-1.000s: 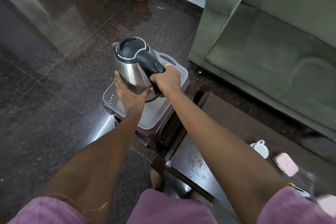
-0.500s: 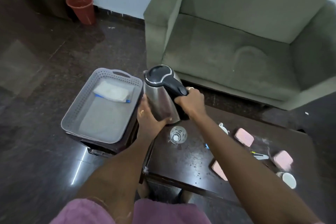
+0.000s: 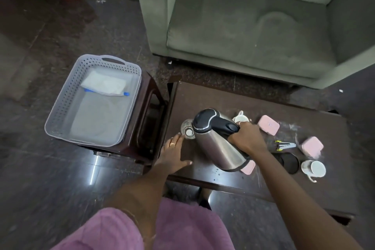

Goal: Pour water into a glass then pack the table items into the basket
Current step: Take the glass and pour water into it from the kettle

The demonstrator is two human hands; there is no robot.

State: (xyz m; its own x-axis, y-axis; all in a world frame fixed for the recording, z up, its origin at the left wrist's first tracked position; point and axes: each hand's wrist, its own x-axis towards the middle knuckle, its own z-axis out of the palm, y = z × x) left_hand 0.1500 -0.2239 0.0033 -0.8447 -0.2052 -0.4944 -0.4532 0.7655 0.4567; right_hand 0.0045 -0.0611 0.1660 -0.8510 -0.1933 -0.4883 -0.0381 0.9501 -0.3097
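1. We see the right hand (image 3: 246, 140) wrapped round the black handle of the steel kettle (image 3: 219, 144), fingers curled tight on it.
2. The kettle is lifted and tilted, its black lid end leaning left over the glass (image 3: 187, 132). We cannot tell whether water is running.
3. The glass stands upright near the left edge of the dark worktop (image 3: 205, 97), partly hidden by the kettle's top.
4. The left hand (image 3: 172, 156) lies flat on the worktop with its fingers stretched out and nothing in its grasp. Its fingertips reach to just beside the foot of the glass; we cannot tell if they touch it.
5. The grey perforated basket (image 3: 60, 107) sits on a dark stool (image 3: 151, 107) just left of the worktop, with a white packet (image 3: 103, 85) lying in its far end.
6. On the worktop to the right of the kettle we find a white cup (image 3: 240, 118), a pink box (image 3: 268, 125), a second pink box (image 3: 311, 146), a small yellow and black tool (image 3: 284, 145), a black round base (image 3: 289, 162) and a white mug (image 3: 313, 168) on its side.
7. A third pink box (image 3: 248, 167) shows partly from under the kettle's bottom.
8. A green sofa (image 3: 243, 26) stands beyond the worktop.
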